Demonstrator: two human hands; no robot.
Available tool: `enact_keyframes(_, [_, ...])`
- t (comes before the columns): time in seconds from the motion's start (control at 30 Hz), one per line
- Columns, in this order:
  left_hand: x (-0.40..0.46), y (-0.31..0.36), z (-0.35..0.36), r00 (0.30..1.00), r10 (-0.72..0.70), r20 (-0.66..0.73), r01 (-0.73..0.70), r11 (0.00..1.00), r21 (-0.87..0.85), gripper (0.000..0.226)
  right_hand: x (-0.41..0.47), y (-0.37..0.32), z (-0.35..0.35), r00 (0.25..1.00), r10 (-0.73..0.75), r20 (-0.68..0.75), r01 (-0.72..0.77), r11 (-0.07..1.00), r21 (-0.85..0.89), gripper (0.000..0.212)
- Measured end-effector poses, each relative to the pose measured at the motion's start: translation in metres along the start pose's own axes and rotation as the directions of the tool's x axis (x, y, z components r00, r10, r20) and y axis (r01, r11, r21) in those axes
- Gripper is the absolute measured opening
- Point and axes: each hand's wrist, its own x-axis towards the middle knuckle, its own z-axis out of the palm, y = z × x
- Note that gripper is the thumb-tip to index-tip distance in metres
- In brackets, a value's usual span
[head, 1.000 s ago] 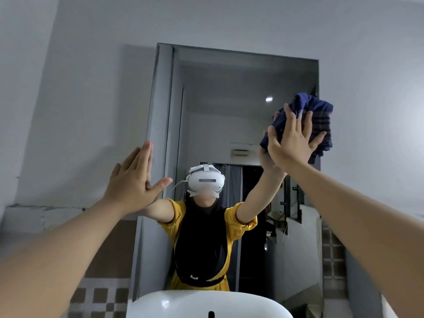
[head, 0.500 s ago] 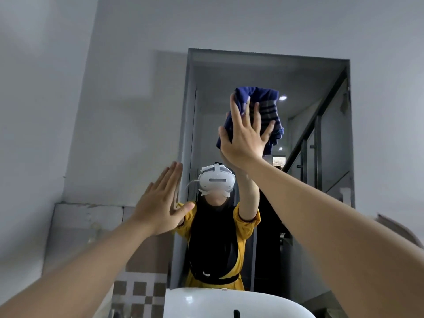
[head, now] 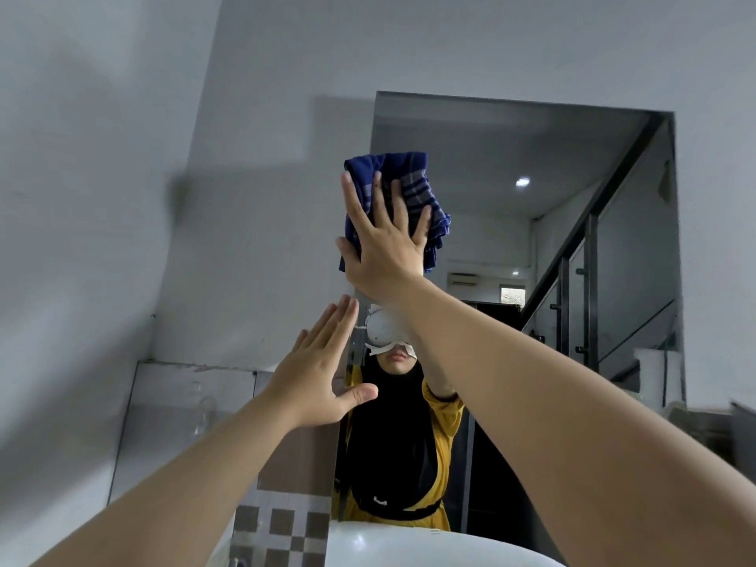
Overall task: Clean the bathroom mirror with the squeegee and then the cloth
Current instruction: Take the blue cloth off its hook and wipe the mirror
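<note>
- The right hand (head: 384,243), fingers spread flat, pressed the blue striped cloth (head: 392,198) against the mirror (head: 532,165) at its upper left corner. A second earlier the cloth was at the upper right edge, so one pass had crossed the top.
- That suggested the cloth stage was under way; no squeegee was visible.
- The left hand (head: 317,370) was open, holding nothing, beside the mirror's left edge.
- Unwiped glass lay below and rightward, above the white basin (head: 368,546).
</note>
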Motion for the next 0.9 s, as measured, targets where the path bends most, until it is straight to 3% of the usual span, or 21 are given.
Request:
enact_keyframes(0.2, [0.001,0.001,-0.001,1.000,-0.004,-0.010,0.004,1.000,-0.024,0.109,-0.003,0.013,-0.004,1.000,-0.007,-0.020,0.006,0.999,-0.052,0.074])
enact_keyframes(0.47, [0.000,-0.002,0.001,0.999,0.007,-0.035,-0.010,0.997,-0.073,0.111,-0.038,0.072,-0.019,0.991,0.089,-0.098,-0.100,0.989,-0.108,0.068])
enact_keyframes(0.77, [-0.001,0.001,-0.001,1.000,-0.023,-0.008,0.023,0.999,-0.030,0.109,-0.103,0.173,-0.059,0.955,0.269,-0.124,-0.292,0.926,-0.240,0.063])
enact_keyframes(0.9, [0.000,0.003,-0.001,0.999,-0.052,0.003,0.052,0.998,-0.019,0.108,-0.131,0.211,-0.073,0.898,0.416,-0.145,-0.440,0.863,-0.248,0.065])
